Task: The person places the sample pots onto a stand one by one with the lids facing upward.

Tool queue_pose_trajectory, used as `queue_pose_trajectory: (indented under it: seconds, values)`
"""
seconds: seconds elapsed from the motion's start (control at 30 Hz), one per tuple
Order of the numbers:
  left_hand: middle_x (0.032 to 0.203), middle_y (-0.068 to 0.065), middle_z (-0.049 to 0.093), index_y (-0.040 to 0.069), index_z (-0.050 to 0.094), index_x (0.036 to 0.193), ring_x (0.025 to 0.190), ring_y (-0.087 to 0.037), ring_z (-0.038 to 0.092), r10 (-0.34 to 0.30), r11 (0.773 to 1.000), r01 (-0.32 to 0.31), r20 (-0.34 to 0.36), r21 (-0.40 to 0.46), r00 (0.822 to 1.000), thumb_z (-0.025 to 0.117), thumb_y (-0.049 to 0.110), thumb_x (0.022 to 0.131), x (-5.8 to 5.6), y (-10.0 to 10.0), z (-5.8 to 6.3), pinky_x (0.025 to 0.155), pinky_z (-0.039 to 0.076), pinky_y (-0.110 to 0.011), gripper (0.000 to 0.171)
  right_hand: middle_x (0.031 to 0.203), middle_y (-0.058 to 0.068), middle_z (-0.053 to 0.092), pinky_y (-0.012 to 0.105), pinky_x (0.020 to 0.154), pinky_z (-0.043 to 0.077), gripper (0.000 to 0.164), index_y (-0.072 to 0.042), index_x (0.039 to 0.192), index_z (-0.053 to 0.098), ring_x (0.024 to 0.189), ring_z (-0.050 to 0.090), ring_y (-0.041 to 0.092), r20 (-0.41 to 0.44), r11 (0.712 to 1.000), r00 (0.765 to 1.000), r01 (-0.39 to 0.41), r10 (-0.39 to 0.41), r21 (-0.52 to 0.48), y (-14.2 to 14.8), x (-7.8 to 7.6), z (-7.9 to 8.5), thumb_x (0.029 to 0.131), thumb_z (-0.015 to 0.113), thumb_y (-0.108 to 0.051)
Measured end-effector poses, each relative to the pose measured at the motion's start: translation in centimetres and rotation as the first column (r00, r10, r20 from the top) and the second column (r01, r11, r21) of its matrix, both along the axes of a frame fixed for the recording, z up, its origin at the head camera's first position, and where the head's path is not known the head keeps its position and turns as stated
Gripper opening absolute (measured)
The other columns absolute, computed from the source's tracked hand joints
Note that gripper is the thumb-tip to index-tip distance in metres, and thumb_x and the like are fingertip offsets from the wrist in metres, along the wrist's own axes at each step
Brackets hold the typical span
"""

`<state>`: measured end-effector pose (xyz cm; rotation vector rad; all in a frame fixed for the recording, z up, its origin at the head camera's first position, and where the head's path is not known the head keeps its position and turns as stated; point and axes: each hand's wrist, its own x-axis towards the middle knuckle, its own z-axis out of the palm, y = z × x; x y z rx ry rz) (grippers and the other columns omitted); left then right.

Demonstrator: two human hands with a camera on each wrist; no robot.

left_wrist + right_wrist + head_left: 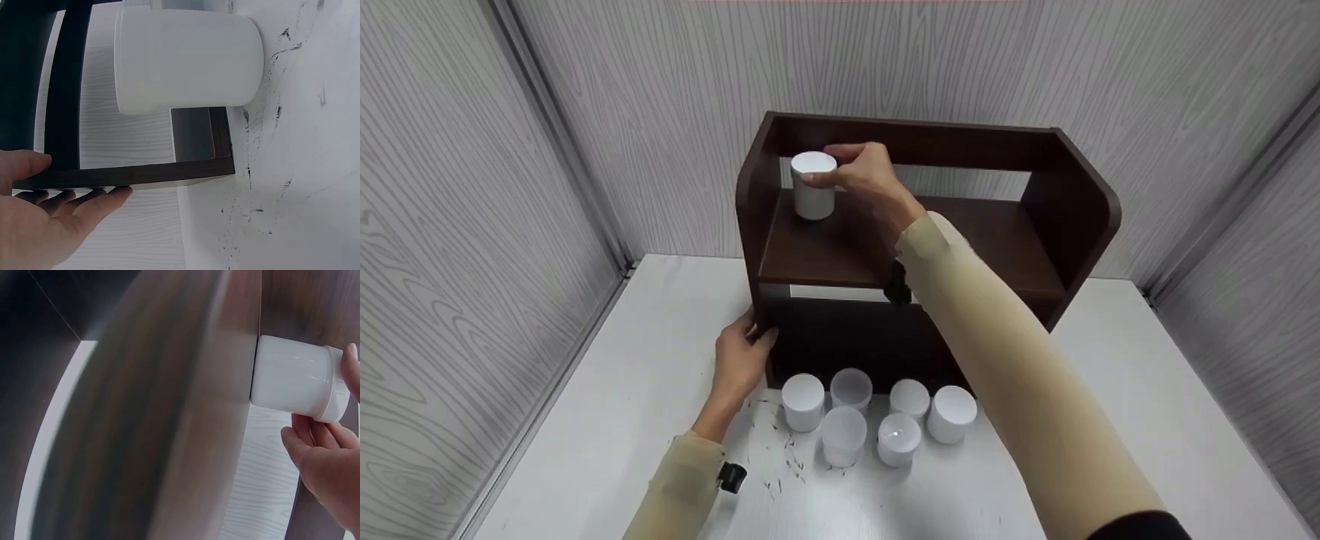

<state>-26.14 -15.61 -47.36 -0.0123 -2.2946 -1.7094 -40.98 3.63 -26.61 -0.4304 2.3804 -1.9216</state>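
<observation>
A white lidded jar [814, 201] stands upright at the left end of the upper board of a dark brown wooden shelf [832, 255]. My right hand [874, 176] holds this jar near its lid, thumb on one side and fingers on the other. In the right wrist view, the base of the jar [287, 374] meets the board. Lower down, my left hand [741, 360] grips the left side panel of the shelf. The left wrist view has the thumb on one face of that panel [169, 171] and the fingers along the other.
Several more white jars stand on the white table [675, 300] before the shelf, among them a lidded jar [802, 401] and a translucent one [844, 435]. Dark scuff marks [791, 457] streak the tabletop. Wood-patterned walls [660, 112] enclose the back and both sides.
</observation>
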Motion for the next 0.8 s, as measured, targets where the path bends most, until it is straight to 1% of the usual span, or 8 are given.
queue_pose_trajectory:
  seconds: [0.2,0.37,0.47,0.67,0.8]
  values:
    - [0.150,-0.028,0.053,-0.008,0.047,0.152,0.134,-0.046,0.056,0.009,1.000,-0.009,-0.006,0.006,1.000,0.063,0.006,0.102,-0.19,0.08,-0.27,0.105,0.053,-0.047,0.054,0.143,0.019,0.061,0.031,0.100,0.055,0.068,0.006,0.139,0.064,0.122,0.062,0.022,-0.003,1.000,1.000,0.000,0.000,-0.021,-0.45,0.07,-0.13,0.080,0.094,-0.008]
    - [0.151,-0.028,0.052,-0.009,0.045,0.153,0.133,-0.046,0.056,0.020,1.000,-0.020,0.001,-0.003,1.000,0.063,0.005,0.102,-0.26,0.17,-0.37,0.105,0.053,-0.046,0.056,0.143,0.018,0.062,0.029,0.099,0.055,0.069,0.005,0.139,0.064,0.120,0.063,0.021,0.021,0.999,1.000,0.002,-0.001,-0.044,-0.66,0.05,-0.32,0.078,0.095,-0.007]
    - [0.152,-0.028,0.052,-0.010,0.044,0.153,0.134,-0.046,0.055,0.016,1.000,-0.016,0.003,-0.007,1.000,0.063,0.005,0.102,-0.30,0.26,-0.41,0.105,0.053,-0.045,0.056,0.142,0.017,0.063,0.027,0.098,0.055,0.070,0.005,0.139,0.064,0.119,0.064,0.020,0.021,0.999,1.000,0.007,-0.006,-0.042,-0.71,0.03,-0.39,0.078,0.095,-0.007]
    - [0.149,-0.028,0.054,-0.009,0.047,0.152,0.133,-0.046,0.057,0.006,1.000,-0.006,-0.020,0.011,1.000,0.064,0.004,0.101,-0.58,0.39,-0.47,0.105,0.053,-0.047,0.054,0.142,0.018,0.063,0.027,0.101,0.053,0.069,0.006,0.138,0.064,0.125,0.063,0.022,-0.014,0.999,1.000,0.017,-0.018,-0.031,-0.42,0.02,-0.64,0.078,0.095,-0.009]
    - [0.152,-0.028,0.052,-0.009,0.045,0.153,0.135,-0.046,0.055,-0.023,1.000,0.023,-0.016,0.001,1.000,0.062,0.004,0.103,-0.59,0.37,-0.51,0.105,0.053,-0.046,0.055,0.145,0.019,0.061,0.027,0.105,0.051,0.072,0.006,0.142,0.060,0.133,0.058,0.022,-0.046,1.000,0.999,0.004,-0.004,0.011,0.00,0.38,-0.94,0.081,0.094,-0.012]
